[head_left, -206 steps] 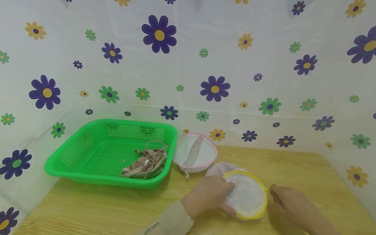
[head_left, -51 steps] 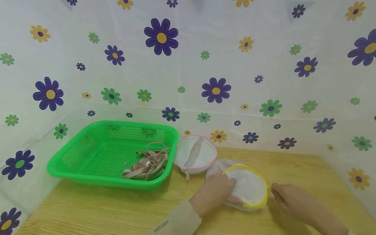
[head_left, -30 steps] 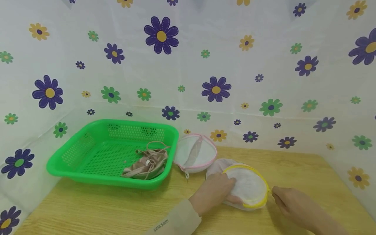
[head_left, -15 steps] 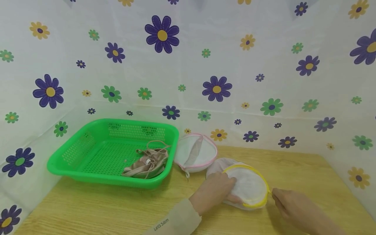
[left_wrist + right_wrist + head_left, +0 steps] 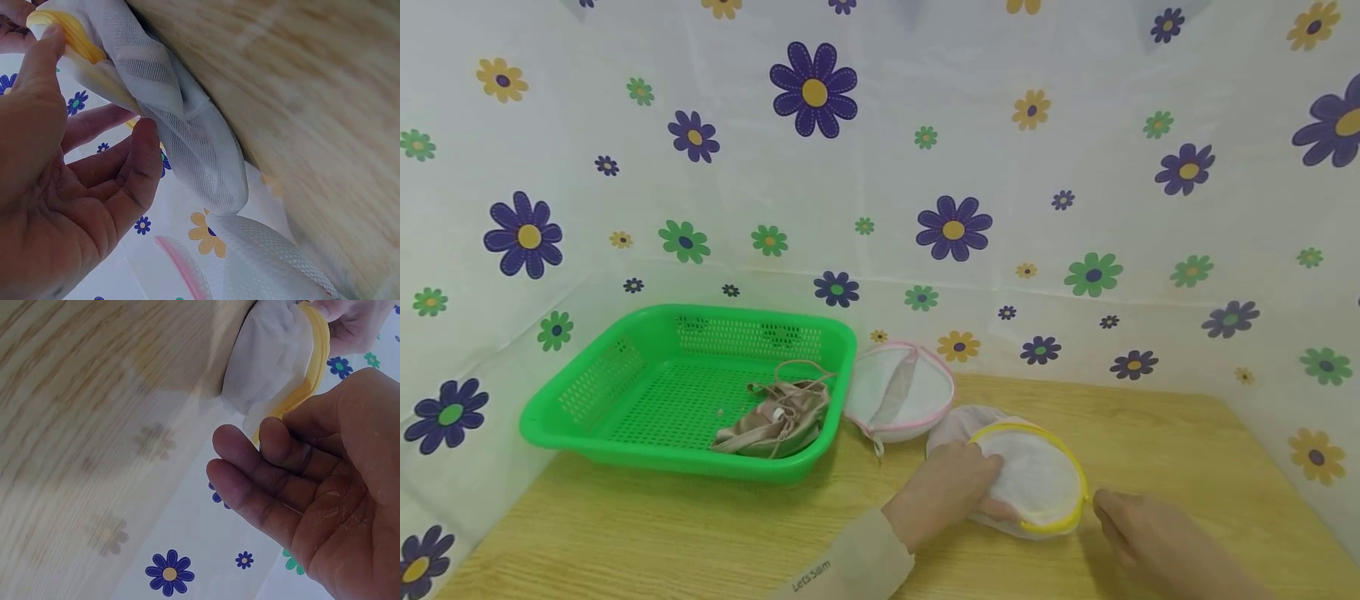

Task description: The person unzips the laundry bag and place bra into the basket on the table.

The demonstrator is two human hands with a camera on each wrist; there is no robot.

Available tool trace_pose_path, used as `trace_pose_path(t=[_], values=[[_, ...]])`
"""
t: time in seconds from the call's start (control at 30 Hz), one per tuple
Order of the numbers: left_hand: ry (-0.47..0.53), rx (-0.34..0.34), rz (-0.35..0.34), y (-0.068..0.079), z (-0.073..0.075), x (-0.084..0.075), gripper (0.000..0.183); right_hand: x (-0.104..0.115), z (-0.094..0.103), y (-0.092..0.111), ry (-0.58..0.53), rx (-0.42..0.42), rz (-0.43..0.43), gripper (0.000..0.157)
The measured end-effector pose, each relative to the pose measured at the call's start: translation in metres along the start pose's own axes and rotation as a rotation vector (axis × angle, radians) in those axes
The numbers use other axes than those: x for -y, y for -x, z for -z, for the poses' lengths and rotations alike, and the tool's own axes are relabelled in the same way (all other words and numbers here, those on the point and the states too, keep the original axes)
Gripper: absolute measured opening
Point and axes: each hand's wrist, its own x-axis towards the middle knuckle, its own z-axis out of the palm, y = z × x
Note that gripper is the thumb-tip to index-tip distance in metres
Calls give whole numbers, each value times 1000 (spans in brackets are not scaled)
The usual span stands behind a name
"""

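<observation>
Closer to the body than half a second earlier, a person's right hand (image 5: 1138, 523) has slid a little way along the curved yellow zip (image 5: 1056, 526) of a mesh bag, while the basket and the second bag keep their places. White sheeting (image 5: 880, 179) printed with purple, green and orange flowers walls the scene at the back and sides. Before it spreads a wood-grain table (image 5: 1172, 450). On the table's left half sits a green plastic basket (image 5: 688, 461), its walls and floor perforated. Right of centre, toward the near side, lies the yellow-zipped mesh bag (image 5: 1037, 477), white and rounded, its pale panel facing up between the two hands. Just behind it and to its left, close against the basket's right end, rests a pink-edged mesh bag (image 5: 931, 393), a greyish strip crossing its face. Inside the basket, in the near right corner, lies a crumpled brown cloth bundle (image 5: 790, 417) with thin cords. At the worker's left wrist shows a cream sleeve (image 5: 868, 554) with dark lettering, only partly legible. The left hand (image 5: 953, 490) grips the yellow-zipped bag's left side, thumb on the zip in the wrist view. The right hand's thumb and forefinger pinch at the zip; the exact spot is hidden. Its other fingers bend loosely. A small white bead (image 5: 778, 413) sits on the bundle.
</observation>
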Motion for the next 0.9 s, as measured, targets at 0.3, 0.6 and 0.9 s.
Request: trace_pose_path(t=[0.3, 0.6, 0.9], values=[[1, 8, 0, 0, 0, 0, 57, 4, 2, 1, 2, 28, -31, 41], [2, 34, 2, 0, 3, 0, 56, 2, -1, 1, 10, -28, 23, 42], [4, 21, 1, 0, 2, 0, 55, 5, 1, 2, 8, 17, -6, 40]])
